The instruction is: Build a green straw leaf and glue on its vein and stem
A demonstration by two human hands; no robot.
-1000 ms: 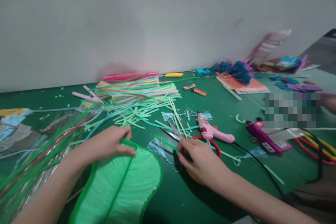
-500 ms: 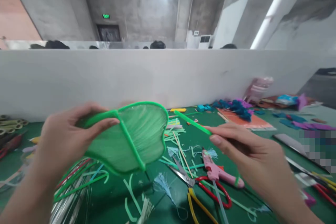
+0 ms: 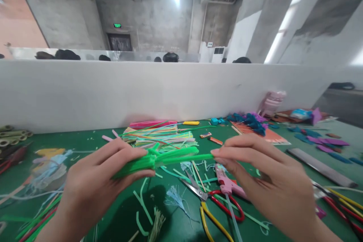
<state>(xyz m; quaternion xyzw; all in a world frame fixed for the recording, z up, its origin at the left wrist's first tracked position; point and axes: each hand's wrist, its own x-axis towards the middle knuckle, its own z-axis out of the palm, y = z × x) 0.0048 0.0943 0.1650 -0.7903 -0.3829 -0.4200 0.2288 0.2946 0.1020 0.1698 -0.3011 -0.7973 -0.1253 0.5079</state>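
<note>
My left hand [image 3: 93,181] holds a green leaf-shaped piece [image 3: 159,159] edge-on above the green table [image 3: 85,140], pinching it between thumb and fingers. My right hand [image 3: 266,185] pinches a thin green strip [image 3: 198,156] that meets the leaf's right end. Both hands are raised in front of me over scattered scraps. Below them lie a pink glue gun [image 3: 227,185], red-handled scissors [image 3: 224,200] and yellow-handled scissors [image 3: 212,223].
A pile of coloured strips [image 3: 159,136] lies at the back by the white partition [image 3: 141,90]. Blue and purple paper pieces [image 3: 249,119] and an orange sheet [image 3: 269,136] sit back right. Green rolls [image 3: 11,136] are at the far left. People's heads show beyond the partition.
The leaf piece was lifted from the table, then turned from showing its face to edge-on. My right hand brought the green strip up to the leaf's end. The camera tilted upward.
</note>
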